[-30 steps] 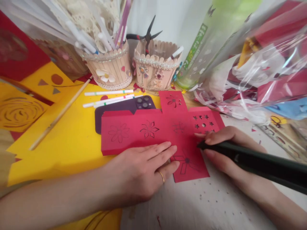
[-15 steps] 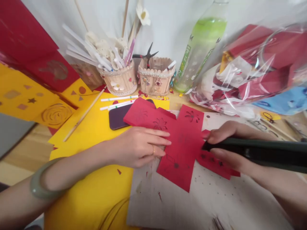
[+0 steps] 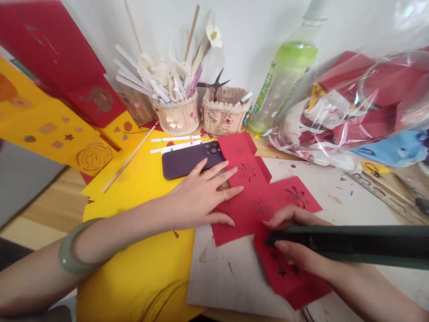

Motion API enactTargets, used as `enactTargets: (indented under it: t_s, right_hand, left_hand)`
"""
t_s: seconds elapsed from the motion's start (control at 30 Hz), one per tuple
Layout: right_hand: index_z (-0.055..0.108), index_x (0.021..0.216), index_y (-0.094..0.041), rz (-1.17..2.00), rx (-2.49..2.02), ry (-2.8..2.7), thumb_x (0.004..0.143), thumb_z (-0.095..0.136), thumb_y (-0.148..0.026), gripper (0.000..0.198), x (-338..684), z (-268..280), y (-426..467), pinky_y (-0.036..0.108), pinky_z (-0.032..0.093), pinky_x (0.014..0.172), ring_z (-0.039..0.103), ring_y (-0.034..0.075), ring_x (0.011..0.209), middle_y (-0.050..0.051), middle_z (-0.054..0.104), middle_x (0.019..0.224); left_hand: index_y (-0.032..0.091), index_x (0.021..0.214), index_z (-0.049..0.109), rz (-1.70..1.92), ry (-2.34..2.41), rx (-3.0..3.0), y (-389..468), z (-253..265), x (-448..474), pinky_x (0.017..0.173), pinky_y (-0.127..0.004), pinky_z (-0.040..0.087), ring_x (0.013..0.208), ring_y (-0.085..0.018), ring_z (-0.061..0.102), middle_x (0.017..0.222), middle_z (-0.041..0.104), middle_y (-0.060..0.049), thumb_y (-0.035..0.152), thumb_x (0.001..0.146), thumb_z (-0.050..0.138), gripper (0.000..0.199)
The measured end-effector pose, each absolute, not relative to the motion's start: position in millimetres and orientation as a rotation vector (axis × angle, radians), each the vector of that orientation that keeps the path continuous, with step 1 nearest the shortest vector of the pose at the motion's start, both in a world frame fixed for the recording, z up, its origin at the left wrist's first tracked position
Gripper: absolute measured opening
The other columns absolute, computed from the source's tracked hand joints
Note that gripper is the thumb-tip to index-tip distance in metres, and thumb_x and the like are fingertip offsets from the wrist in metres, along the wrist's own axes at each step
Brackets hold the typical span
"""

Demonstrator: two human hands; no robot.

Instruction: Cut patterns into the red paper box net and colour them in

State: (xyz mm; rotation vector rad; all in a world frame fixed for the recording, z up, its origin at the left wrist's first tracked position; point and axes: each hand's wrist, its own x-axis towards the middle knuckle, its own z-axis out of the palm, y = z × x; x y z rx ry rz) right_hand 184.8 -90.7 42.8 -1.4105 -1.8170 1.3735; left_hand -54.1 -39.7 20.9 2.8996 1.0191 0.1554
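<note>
Fingers spread, my left hand [image 3: 208, 192] lies flat across the left part of a red paper sheet [image 3: 246, 190] and close to a purple phone [image 3: 187, 161]. The sheet is cross-shaped like an unfolded box, with flower cutouts and drawn outlines. My right hand [image 3: 298, 241] is closed around the near end of a long black and dark-green tool [image 3: 362, 246]; its kind is unclear. The tool's tip is over the lower flap of the sheet, which has small dark star cutouts. Whether the tip touches the paper I cannot tell. Grey-white cardboard [image 3: 228, 277] lies beneath.
Yellow paper [image 3: 134, 281] covers the left side, with a wooden stick [image 3: 130, 156] on it. Two decorated holders [image 3: 177, 116] stand at the back, one with pliers [image 3: 216, 85]. Beside them are a bottle [image 3: 284, 85] and a plastic bag of scraps [image 3: 362, 103].
The red sheet has turned, its star-cut flap swinging toward me. My left hand has spread its fingers, and my right hand has come lower and left with the tool. More of the phone shows.
</note>
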Motion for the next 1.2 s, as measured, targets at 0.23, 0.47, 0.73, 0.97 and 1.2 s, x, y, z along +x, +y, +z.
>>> enactTargets:
  t_s: [0.23,0.47,0.73,0.97,1.2]
  right_hand:
    - [0.057,0.078,-0.024,0.967,-1.27,-2.029,0.076,0.065,-0.028,0.009,171,54,-53,0.022,0.045,0.05,0.056,0.011,0.055,-0.004,0.06,0.066]
    - [0.056,0.077,-0.022,0.988,-1.062,-2.17,0.072,0.056,-0.011,0.012,151,29,-47,0.021,0.045,0.047,0.055,0.011,0.05,-0.003,0.064,0.065]
    - [0.061,0.083,-0.023,1.071,-1.017,-2.196,0.075,0.054,-0.009,0.018,153,17,-45,0.018,0.048,0.051,0.063,0.01,0.057,-0.002,0.07,0.073]
    - [0.061,0.084,-0.025,1.04,-0.976,-2.249,0.075,0.055,-0.007,0.022,154,17,-45,0.012,0.05,0.059,0.066,0.007,0.063,-0.006,0.071,0.076]
    - [0.06,0.085,-0.026,0.997,-0.963,-2.278,0.075,0.055,-0.006,0.023,155,17,-44,0.011,0.05,0.059,0.067,0.007,0.064,-0.006,0.071,0.077]
  left_hand:
    - [0.014,0.133,0.04,0.068,0.852,2.788,-30,20,-59,0.106,-0.06,0.011,0.134,-0.027,0.027,0.143,0.032,-0.015,0.056,0.082,0.051,0.067]
    - [0.015,0.137,0.033,0.071,0.755,2.761,-24,22,-64,0.108,-0.057,0.006,0.136,-0.025,0.023,0.146,0.026,-0.012,0.051,0.087,0.049,0.063]
    - [0.015,0.137,0.033,0.066,0.761,2.713,-22,20,-64,0.109,-0.055,0.003,0.137,-0.022,0.019,0.147,0.024,-0.009,0.049,0.09,0.046,0.06]
    - [0.018,0.138,0.033,0.024,0.773,2.68,-21,19,-64,0.11,-0.05,-0.002,0.138,-0.021,0.017,0.148,0.022,-0.008,0.049,0.09,0.046,0.058]
    - [0.017,0.138,0.033,0.034,0.767,2.694,-21,18,-65,0.11,-0.051,-0.002,0.138,-0.02,0.016,0.148,0.021,-0.008,0.05,0.091,0.045,0.058]
